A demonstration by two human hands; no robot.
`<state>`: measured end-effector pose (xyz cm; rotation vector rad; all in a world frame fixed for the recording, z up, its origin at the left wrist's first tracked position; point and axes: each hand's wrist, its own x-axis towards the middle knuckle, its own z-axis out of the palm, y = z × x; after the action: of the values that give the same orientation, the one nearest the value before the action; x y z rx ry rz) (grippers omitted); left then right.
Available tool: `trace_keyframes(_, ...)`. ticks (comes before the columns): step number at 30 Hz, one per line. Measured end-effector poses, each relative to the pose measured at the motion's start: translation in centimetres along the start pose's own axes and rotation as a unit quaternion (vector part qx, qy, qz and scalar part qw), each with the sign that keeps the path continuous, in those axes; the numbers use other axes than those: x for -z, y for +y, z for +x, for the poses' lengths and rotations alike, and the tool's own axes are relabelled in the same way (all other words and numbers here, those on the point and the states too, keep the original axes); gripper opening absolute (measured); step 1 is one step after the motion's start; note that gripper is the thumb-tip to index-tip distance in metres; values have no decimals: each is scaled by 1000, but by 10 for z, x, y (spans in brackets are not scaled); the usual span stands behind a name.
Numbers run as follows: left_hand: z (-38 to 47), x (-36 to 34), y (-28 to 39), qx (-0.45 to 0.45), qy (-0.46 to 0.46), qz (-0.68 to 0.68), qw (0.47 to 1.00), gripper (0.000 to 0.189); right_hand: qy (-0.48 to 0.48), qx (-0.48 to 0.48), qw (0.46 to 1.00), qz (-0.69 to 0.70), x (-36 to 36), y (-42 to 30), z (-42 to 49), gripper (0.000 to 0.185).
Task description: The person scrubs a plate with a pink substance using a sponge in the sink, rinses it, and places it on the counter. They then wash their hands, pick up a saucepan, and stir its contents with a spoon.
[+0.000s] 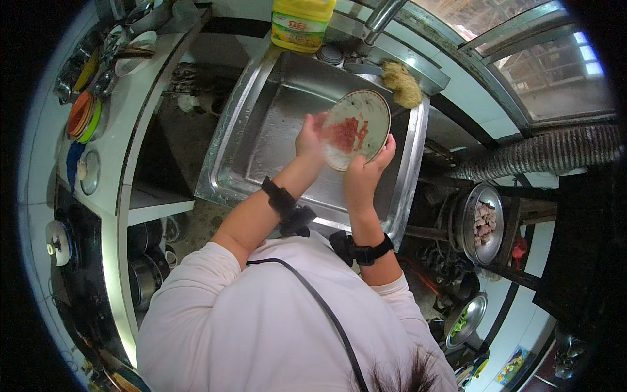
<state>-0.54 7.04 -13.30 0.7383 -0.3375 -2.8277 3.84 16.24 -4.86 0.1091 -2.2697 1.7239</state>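
Note:
Over the stainless steel sink point(279, 122), my two hands hold a tilted round plate point(374, 115) with a thin decorated rim. My left hand point(312, 137) is at the plate's left edge, its fingers blurred and partly hidden. My right hand point(370, 169) grips the plate's lower right edge, thumb on top. Chopped red food point(349, 134), perhaps minced meat, lies on the plate's middle. A yellow sponge or scrubber point(402, 84) rests at the sink's back right corner, beside what looks like a knife blade point(363, 68).
A large yellow detergent jug point(301, 24) stands behind the sink near the metal faucet point(384, 19). Bowls and utensils crowd the left counter point(149, 73). At right are a metal bowl of cut meat point(485, 223), a bowl of green vegetables point(465, 321) and a corrugated duct point(539, 149).

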Motion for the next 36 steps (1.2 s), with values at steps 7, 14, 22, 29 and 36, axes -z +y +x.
trace_keyframes(7, -3, -3, -6, 19, 0, -5, 1000, 38, 7, 11, 999, -30, 2, -5, -1, 58)
trace_keyframes(14, -5, -4, -8, 15, -3, -1, 1000, 38, 2, 31, 998, -54, 4, -7, 0, 58)
trace_keyframes(22, -3, -2, -10, -3, 50, 25, 998, 40, 6, -1, 1000, 4, 3, -6, 1, 57)
trace_keyframes(29, 10, 9, -6, 6, 137, 48, 989, 36, 25, -55, 991, 118, 10, -11, 5, 57)
trace_keyframes(36, 26, 29, 42, 94, 38, 230, 968, 39, 61, -111, 972, 199, 27, -5, 12, 56)
